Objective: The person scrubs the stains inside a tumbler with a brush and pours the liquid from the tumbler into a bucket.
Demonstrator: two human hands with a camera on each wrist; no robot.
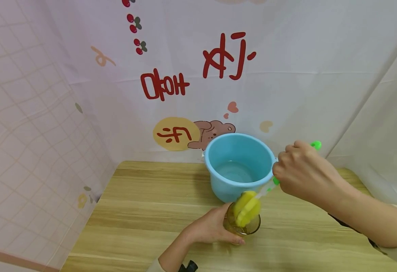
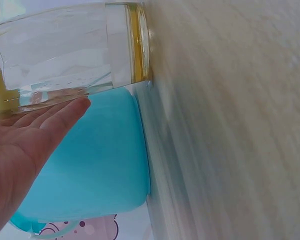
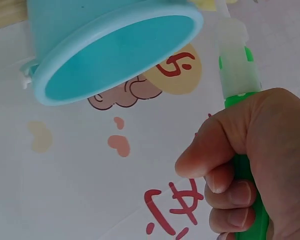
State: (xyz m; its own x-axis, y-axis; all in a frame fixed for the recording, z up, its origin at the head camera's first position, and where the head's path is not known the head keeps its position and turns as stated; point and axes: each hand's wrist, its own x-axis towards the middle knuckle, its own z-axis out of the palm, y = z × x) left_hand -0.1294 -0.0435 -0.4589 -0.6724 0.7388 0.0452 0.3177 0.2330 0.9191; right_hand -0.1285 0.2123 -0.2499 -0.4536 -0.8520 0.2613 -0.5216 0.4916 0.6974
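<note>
Ideally, the glass [image 2: 65, 50], clasped by the left grip [image 1: 208, 227] near the bucket [image 1: 225, 189], should be held steady while the brush [image 1: 267, 187], clenched in the right grip [image 1: 300, 173] with its sponge [image 1: 247, 208] at the rim [image 1: 259, 223], is guided straight.

In the head view you have bright, soft light over the pale backdrop [image 1: 303, 102] and the desk [image 1: 140, 211]; you cannot tell its source. A faint shadow darkens the desk just left of the blue bucket [image 1: 220, 189]. Your sponge brush [image 1: 247, 207] looks slightly smeared at its yellow head, and the wide lens splays the left and right walls outward. Your left wrist view is hazier, the desk grain blurred, pale reflections crossing the glass [image 2: 60, 55]. Your right wrist view is dimmer and greyish, your right grip [image 3: 277, 145] fairly sharp.
</note>
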